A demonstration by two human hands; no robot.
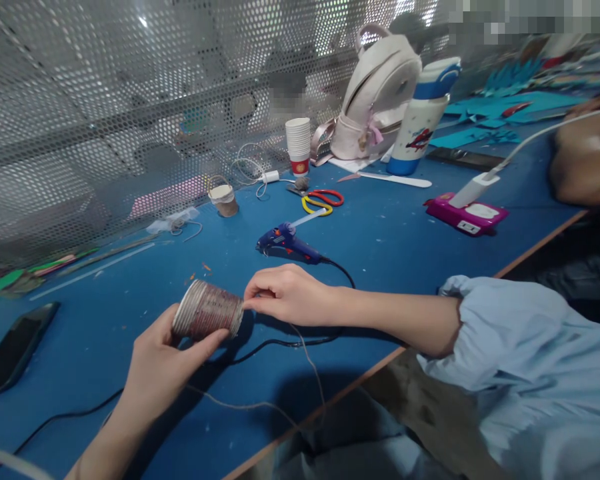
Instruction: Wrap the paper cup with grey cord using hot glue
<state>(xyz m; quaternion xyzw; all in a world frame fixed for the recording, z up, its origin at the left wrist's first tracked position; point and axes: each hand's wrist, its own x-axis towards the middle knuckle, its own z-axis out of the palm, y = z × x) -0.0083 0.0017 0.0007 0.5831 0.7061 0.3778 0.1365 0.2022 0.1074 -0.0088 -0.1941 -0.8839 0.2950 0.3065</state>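
Note:
My left hand grips a small cup wrapped in twine, held on its side just above the blue table. My right hand is pinched at the cup's right end, fingers pressed on the twine there. A loose strand of twine trails from the cup down over the table's front edge. A blue glue gun lies just beyond my right hand, its black cord running under my wrist.
Scissors, a stack of paper cups, another wrapped cup, a backpack and a bottle stand farther back. A phone lies at left, a pink box at right. A perforated metal screen backs the table.

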